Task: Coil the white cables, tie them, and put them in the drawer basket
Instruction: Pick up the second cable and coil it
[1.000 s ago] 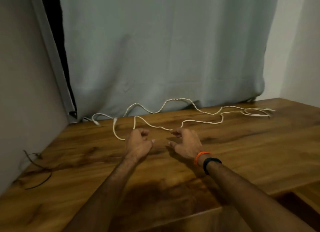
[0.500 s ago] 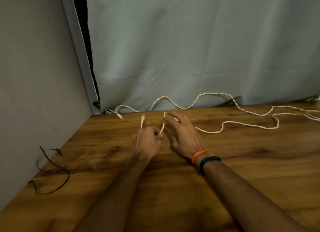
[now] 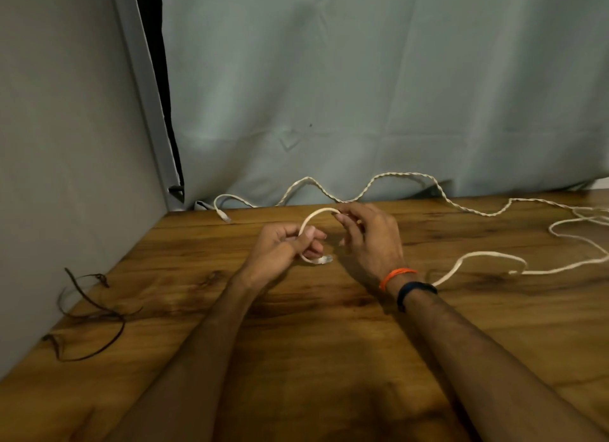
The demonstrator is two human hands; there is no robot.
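A white cable (image 3: 487,255) trails across the wooden table (image 3: 329,342) from the right and passes under my right wrist. My left hand (image 3: 283,247) pinches it close to its plug end (image 3: 324,260), which pokes out below my fingers. My right hand (image 3: 372,237) pinches the same cable a little further along, so a short arc (image 3: 313,216) stands up between the two hands. A second, twisted white cable (image 3: 389,178) snakes along the foot of the curtain, its plug (image 3: 224,216) lying at the back left. No drawer basket is in view.
A grey curtain (image 3: 362,95) hangs behind the table and a grey wall (image 3: 66,145) closes the left side. A thin dark cord (image 3: 92,313) lies tangled near the left edge. More white cable loops (image 3: 590,217) lie at the far right.
Both hands have picked up the cable's end from the table and raised it; an arc now stands between them. The slack on the right has been drawn closer.
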